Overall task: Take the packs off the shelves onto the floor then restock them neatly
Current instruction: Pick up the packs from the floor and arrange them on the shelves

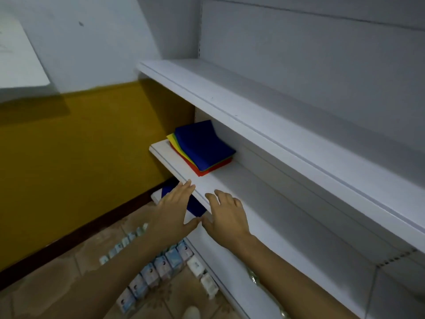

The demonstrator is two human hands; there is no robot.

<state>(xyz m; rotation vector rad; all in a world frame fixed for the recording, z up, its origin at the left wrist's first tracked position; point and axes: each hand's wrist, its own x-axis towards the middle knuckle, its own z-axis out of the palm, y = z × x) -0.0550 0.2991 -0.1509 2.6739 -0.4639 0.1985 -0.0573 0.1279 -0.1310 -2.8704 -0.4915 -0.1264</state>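
Head view: both hands empty. L hand (174, 206) flat, fingers straight, tips over the front lip of mid shelf (170, 162). R hand (227, 215) just beside it, fingers loosely bent over the shelf top; contact unclear. Coloured pack stack (202, 148) sits on the same shelf, fwd-left of both hands near the shelf's left end, fanned and skewed. L hand is nearer. Blue pack (196, 207) lies on lower shelf (157, 196), partly under L hand. Floor packs (149, 272) stand in rows below along the shelf base. Prob restock phase, so next reach is down.

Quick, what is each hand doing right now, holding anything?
Left hand: open, holding nothing.
Right hand: open, holding nothing.
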